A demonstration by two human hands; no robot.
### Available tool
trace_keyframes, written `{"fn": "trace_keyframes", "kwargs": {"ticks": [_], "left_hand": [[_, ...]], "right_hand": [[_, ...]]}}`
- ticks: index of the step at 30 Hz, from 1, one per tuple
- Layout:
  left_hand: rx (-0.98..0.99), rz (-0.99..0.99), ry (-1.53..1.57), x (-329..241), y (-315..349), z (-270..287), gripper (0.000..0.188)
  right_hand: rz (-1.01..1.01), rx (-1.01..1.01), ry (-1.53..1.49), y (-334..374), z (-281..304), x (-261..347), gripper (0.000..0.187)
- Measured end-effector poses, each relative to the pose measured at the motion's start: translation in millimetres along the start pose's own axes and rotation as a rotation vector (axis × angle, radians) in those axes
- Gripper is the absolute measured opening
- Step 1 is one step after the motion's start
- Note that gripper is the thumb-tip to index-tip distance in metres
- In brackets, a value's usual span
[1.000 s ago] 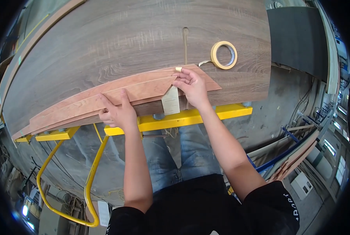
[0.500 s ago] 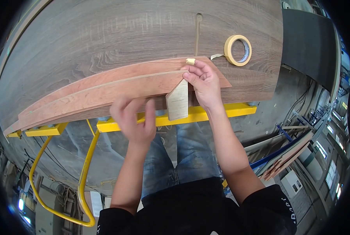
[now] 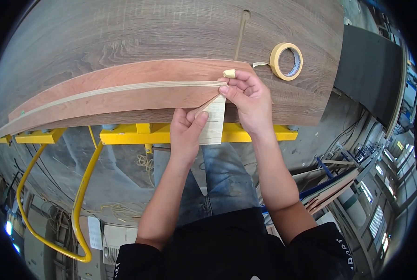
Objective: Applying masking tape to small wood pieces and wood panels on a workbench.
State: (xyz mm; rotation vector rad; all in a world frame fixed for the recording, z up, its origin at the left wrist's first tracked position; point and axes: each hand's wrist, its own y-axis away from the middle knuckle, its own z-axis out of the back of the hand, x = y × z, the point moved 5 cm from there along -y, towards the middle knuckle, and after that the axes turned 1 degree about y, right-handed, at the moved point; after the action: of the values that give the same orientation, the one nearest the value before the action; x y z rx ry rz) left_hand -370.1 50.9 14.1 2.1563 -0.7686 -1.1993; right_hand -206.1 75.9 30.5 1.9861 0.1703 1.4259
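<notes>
A long curved plywood panel [image 3: 120,101] stands with its pale layered edge up, beside a second reddish panel [image 3: 143,70] lying on the wood-grain tabletop [image 3: 171,32]. At the right end of the standing panel, a small pale wooden piece [image 3: 214,125] with a slanted side meets it and hangs past the table's near edge. My left hand [image 3: 185,133] pinches the slanted side of this piece, thumb in front. My right hand [image 3: 249,100] is closed at the corner where piece and panel meet. A bit of yellow tape [image 3: 229,73] is on one right fingertip.
A roll of yellow masking tape [image 3: 277,60] with a loose end lies to the right on the tabletop. A groove [image 3: 241,35] is cut in the top. Yellow metal framing [image 3: 138,135] runs under the near edge, with a bent yellow tube [image 3: 81,196] at lower left.
My left hand has moved up and right from beside the small wooden piece and taken hold of it. The standing panel has tipped more upright, showing its layered edge. The view has shifted slightly.
</notes>
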Motion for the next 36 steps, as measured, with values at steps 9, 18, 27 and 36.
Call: {"fn": "trace_keyframes", "kwargs": {"ticks": [9, 18, 27, 36], "left_hand": [[-0.052, -0.122, 0.027, 3.3, -13.9, 6.3, 0.039], [-0.112, -0.165, 0.143, 9.9, -19.1, 0.3, 0.043], [-0.109, -0.089, 0.189, 2.6, -14.6, 2.3, 0.031], [-0.159, 0.014, 0.08, -6.5, -4.5, 10.0, 0.02]], "right_hand": [[-0.132, 0.18, 0.122, -11.6, 2.0, 17.1, 0.037], [-0.1, 0.269, 0.126, -12.6, -2.4, 19.2, 0.053], [-0.133, 0.141, -0.086, -0.5, -0.7, -17.6, 0.056], [-0.148, 0.053, -0.107, 14.8, -4.3, -15.0, 0.057]]}}
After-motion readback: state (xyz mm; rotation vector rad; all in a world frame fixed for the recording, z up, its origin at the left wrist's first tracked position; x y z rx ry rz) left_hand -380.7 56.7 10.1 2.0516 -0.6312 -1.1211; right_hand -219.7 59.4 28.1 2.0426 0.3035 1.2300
